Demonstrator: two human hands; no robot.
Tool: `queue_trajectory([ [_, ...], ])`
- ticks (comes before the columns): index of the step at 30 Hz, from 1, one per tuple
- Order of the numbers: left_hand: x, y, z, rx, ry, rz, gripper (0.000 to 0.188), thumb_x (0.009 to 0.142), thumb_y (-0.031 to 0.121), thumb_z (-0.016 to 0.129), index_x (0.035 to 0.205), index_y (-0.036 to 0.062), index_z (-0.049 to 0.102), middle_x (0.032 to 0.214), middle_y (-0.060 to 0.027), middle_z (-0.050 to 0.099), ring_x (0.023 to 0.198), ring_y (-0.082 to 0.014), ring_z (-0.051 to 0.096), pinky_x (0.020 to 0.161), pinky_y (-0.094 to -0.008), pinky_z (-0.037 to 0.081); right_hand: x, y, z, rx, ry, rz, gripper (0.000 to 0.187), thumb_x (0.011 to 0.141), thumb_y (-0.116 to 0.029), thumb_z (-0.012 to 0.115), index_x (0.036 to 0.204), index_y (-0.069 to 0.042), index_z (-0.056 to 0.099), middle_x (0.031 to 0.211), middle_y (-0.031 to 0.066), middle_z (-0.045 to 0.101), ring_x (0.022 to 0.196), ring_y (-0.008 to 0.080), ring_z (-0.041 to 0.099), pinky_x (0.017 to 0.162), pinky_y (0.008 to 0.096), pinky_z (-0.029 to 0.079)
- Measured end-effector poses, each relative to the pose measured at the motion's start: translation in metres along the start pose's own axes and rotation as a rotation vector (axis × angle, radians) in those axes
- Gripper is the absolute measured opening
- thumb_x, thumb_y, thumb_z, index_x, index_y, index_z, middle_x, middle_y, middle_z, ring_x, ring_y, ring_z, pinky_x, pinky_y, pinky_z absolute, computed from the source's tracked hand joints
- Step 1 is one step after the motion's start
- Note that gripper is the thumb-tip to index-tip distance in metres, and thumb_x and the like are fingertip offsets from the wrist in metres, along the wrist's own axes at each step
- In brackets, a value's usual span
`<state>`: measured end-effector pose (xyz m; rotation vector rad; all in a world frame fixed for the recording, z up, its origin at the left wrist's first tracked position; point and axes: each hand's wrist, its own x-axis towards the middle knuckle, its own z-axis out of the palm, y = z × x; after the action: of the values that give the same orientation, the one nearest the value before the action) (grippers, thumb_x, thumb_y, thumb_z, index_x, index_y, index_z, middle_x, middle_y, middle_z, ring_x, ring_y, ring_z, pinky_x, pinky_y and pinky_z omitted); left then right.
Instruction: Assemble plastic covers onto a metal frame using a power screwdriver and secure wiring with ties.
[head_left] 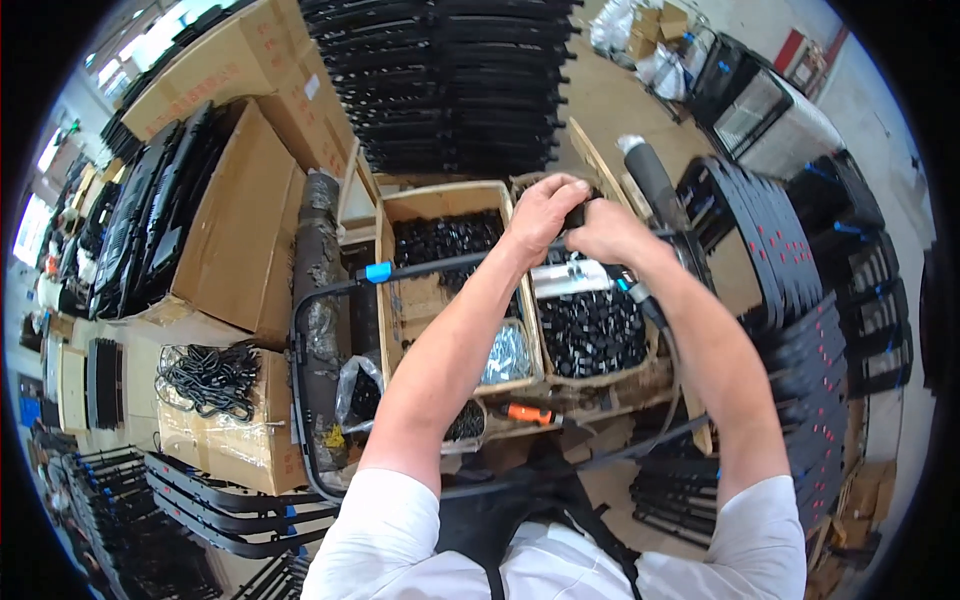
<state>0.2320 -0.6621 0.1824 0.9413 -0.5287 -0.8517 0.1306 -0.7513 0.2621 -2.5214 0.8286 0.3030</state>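
Closing over a small dark part (578, 214), left hand (540, 213) has its fingers curled with almost no gap. Right hand (612, 232) sits just beside it, fingers bent inward at the same part; can't tell if they grip it, contact is hidden.

Surface and room, left to right: carton (228, 432) with black cords (208, 378) on top, open carton (235, 220) of black panels, then the work surface with a box (388, 330) of black pieces and a bag of silver hardware (507, 357), orange-handled tool (530, 413) nearer the body, bin of black clips (592, 335). Stacked black frames (440, 95) behind, curved black panels (765, 240) at right.

Black frame (430, 267) loops over the boxes, its far bar passing under both forearms. Dark part lies between the two hands, at the fingertips, beyond the bin.
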Motion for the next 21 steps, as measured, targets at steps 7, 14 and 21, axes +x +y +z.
queue_trajectory([
  [7,-0.185,-0.035,0.080,-0.001,-0.237,-0.236,0.021,0.101,0.022,0.071,0.110,0.0025,0.070,0.101,0.0003,0.068,0.094,-0.0080,0.058,0.087,-0.0279,0.050,-0.217,0.032,0.037,-0.130,-0.137,0.082,0.044,0.081,-0.034,0.068,0.085,0.010,0.073,0.089,0.0329,0.072,0.089,0.0482,0.072,0.083,0.0537,0.057],
  [14,-0.293,-0.094,0.101,-0.157,-0.343,-0.482,0.016,0.102,0.020,0.072,0.110,0.0064,0.069,0.100,0.0029,0.066,0.096,-0.0068,0.058,0.087,-0.0270,0.049,-0.322,0.056,0.105,-0.025,-0.255,0.258,0.046,0.083,-0.035,0.066,0.082,0.011,0.072,0.084,0.0317,0.072,0.088,0.0471,0.073,0.085,0.0522,0.058],
  [21,-0.314,-0.104,0.115,-0.078,-0.310,-0.409,0.017,0.103,0.021,0.071,0.111,0.0067,0.069,0.101,0.0031,0.068,0.093,-0.0066,0.059,0.085,-0.0262,0.049,-0.345,0.078,0.115,-0.009,-0.239,0.187,0.044,0.085,-0.033,0.063,0.084,0.010,0.073,0.088,0.0312,0.073,0.090,0.0462,0.073,0.085,0.0521,0.058],
])
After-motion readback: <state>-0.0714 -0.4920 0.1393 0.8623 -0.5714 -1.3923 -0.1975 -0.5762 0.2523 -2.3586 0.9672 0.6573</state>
